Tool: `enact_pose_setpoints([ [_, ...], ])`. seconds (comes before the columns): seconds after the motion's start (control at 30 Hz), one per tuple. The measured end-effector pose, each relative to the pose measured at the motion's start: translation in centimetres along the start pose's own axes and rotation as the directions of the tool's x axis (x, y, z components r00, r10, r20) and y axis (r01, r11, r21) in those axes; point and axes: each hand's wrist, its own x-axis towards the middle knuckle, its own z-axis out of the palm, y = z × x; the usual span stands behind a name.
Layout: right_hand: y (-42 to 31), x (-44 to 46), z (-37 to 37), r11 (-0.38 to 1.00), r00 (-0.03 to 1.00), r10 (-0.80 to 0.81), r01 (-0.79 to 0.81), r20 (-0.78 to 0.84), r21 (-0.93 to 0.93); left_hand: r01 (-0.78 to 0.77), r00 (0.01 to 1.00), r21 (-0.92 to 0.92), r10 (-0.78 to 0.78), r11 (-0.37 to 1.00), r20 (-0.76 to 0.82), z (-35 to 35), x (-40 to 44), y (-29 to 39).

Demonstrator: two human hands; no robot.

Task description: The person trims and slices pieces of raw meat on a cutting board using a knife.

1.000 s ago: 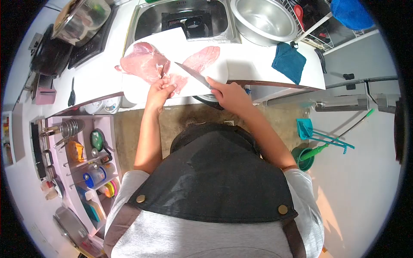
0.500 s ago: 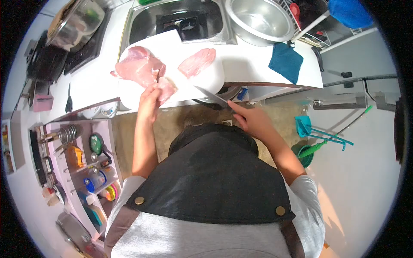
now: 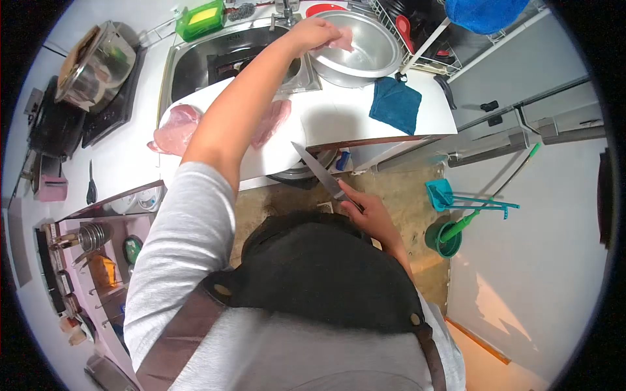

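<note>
Left hand [image 3: 317, 34] is at the metal basin [image 3: 378, 49], arm at full reach. Fingers bunched, pinching a small scrap of raw pink meat [image 3: 344, 40]; it sticks out past the fingertips, above the basin's left part. Can't tell from my feed whether the scrap touches metal. Thumb is mostly out of my sight, so I can't give you the exact grip.

Right hand [image 3: 372, 214] is low, in front of the apron [image 3: 326, 274]. Curled round the dark handle of a kitchen knife [image 3: 317, 168], no gap that I can see. Blade slants up and left, tip overlapping the near right corner of the white cutting board [image 3: 280, 153] in my view; contact there I can't confirm. Blade is apart from all the meat.

On the board I have two more raw pieces: a big lump [image 3: 177, 130] on the left, a flatter slab [image 3: 271, 124] on the right. Left forearm crosses above the board between them and hides part of both.

Around it: sink [image 3: 186, 72] behind the board, basin just right of the sink, folded teal cloth [image 3: 396, 104] on the counter [image 3: 339, 117] in front of the basin's right side. Dish rack [image 3: 424, 62] beyond that, red ladle [image 3: 405, 32] in it. Green tray [image 3: 200, 21] with a yellow sponge [image 3: 207, 14] at the sink's back left.
</note>
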Motion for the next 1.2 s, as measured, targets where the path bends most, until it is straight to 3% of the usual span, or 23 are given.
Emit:
enact_pose_setpoints([
  [0.07, 0.7, -0.3, 0.3, 1.0, 1.0, 0.023, -0.023, -0.004, 0.004, -0.008, 0.989, 0.488, 0.079, 0.873, -0.126, -0.6, 0.9, -0.3],
  [0.13, 1.3, -0.6, 0.4, 0.999, 0.999, 0.051, -0.051, -0.004, 0.009, -0.056, 0.934, 0.588, 0.251, 0.807, -0.255, -2.5, -0.5, -1.8],
  [0.27, 2.4, 0.1, 0.9, 0.993, 0.999, 0.042, -0.038, -0.031, 0.112, 0.044, 0.969, 0.549, 0.097, 0.835, -0.226, -7.0, -9.7, -6.2],
  [0.33, 2.2, 0.9, 0.9, 0.992, 0.999, -0.003, 0.008, -0.033, 0.127, 0.324, 0.946, 0.726, -0.206, 0.607, -0.25, -7.5, -14.6, -9.3],
  [0.4, 0.9, 1.9, 0.2, 0.997, 0.997, 0.08, -0.08, -0.014, 0.019, 0.382, 0.913, 0.727, -0.357, 0.571, -0.199, -5.8, -19.9, -8.3],
  [0.43, 1.4, 2.7, 0.7, 0.998, 0.997, -0.061, 0.062, -0.051, 0.017, 0.396, 0.907, 0.724, -0.365, 0.565, -0.211, -5.4, -21.0, -8.9],
  [0.47, 2.0, 3.5, 1.1, 0.979, 0.976, -0.201, 0.203, -0.088, 0.004, 0.403, 0.915, 0.651, -0.288, 0.643, -0.281, -4.7, -21.9, -10.2],
  [0.5, 1.1, 4.0, 1.1, 0.988, 0.994, -0.102, 0.105, -0.032, 0.11, 0.393, 0.91, 0.575, -0.215, 0.717, -0.354, -4.1, -22.5, -11.3],
  [0.53, 0.4, 4.4, 1.1, 0.979, 0.999, -0.005, -0.002, 0.033, 0.206, 0.403, 0.906, 0.57, -0.222, 0.716, -0.361, -3.5, -22.7, -11.7],
  [0.6, -0.8, 5.7, 1.7, 0.971, 0.998, -0.02, 0.006, 0.057, 0.239, 0.355, 0.901, 0.716, -0.016, 0.601, -0.433, -2.6, -22.9, -12.5],
  [0.63, -1.4, 6.3, 1.9, 0.962, 0.997, -0.036, 0.015, 0.07, 0.273, 0.31, 0.908, 0.726, 0.035, 0.614, -0.418, -2.6, -22.9, -12.9],
  [0.67, -1.8, 6.9, 1.9, 0.963, 0.997, -0.038, 0.018, 0.071, 0.27, 0.312, 0.906, 0.724, 0.037, 0.615, -0.422, -2.7, -22.7, -13.2],
  [0.73, -2.4, 7.7, 1.8, 0.984, 0.992, -0.011, -0.012, 0.126, 0.176, 0.292, 0.906, 0.53, -0.052, 0.796, -0.42, -2.4, -22.2, -11.6],
  [0.87, -1.1, 8.7, 2.7, 0.98, 0.995, -0.08, 0.068, 0.057, 0.185, 0.325, 0.878, 0.443, -0.092, 0.835, -0.471, -2.1, -21.7, -10.9],
  [0.9, -0.8, 8.7, 2.8, 0.975, 0.996, -0.07, 0.057, 0.054, 0.213, 0.325, 0.868, 0.141, -0.235, 0.935, -0.437, -2.5, -21.8, -11.1],
  [0.93, -0.7, 8.7, 2.7, 0.97, 0.997, -0.058, 0.044, 0.052, 0.24, 0.317, 0.861, -0.178, -0.362, 0.931, -0.358, -2.9, -22.0, -11.3],
  [1.07, -1.3, 8.6, 2.6, 0.964, 0.988, 0.01, -0.051, 0.152, 0.263, 0.474, 0.824, -0.04, -0.459, 0.88, -0.332, -4.0, -25.2, -10.8],
  [1.13, -1.3, 9.1, 2.7, 0.979, 0.983, -0.023, -0.014, 0.182, 0.203, 0.33, 0.868, 0.345, -0.138, 0.879, -0.477, -3.8, -26.3, -11.5],
  [1.2, -1.5, 9.8, 3.2, 0.99, 0.987, -0.056, 0.036, 0.151, 0.136, 0.347, 0.835, 0.366, -0.106, 0.863, -0.541, -3.4, -27.1, -10.2],
])
